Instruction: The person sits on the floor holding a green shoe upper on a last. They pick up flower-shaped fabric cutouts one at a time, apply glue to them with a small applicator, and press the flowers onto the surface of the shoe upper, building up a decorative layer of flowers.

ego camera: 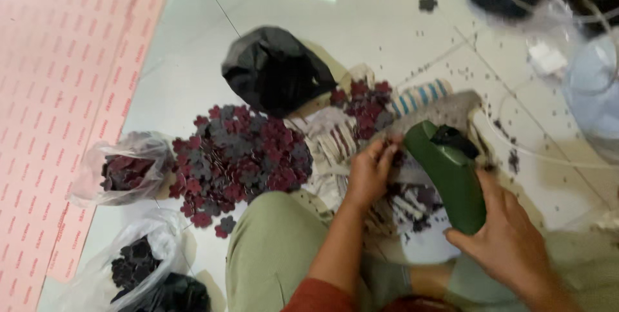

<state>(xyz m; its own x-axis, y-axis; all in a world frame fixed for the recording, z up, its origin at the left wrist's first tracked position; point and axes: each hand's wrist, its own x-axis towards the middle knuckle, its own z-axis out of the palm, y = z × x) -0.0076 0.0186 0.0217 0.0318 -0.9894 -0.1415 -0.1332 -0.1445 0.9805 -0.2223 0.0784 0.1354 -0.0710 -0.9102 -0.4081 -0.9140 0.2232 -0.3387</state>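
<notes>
Head view: the right hand (509, 241) gripped the green handheld tool (448, 173) by its stiff, solid body, while the left hand (369, 173) pinched what looked like a thin, light flower-shaped cutout (391, 150) at its nose above the patterned cloth (335, 141).

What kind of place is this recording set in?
Probably an informal home or small workshop, with piecework done seated on a tiled floor: a heap of dark red flower-shaped cutouts, clear bags of the same pieces, and a green tool in the right hand.
</notes>
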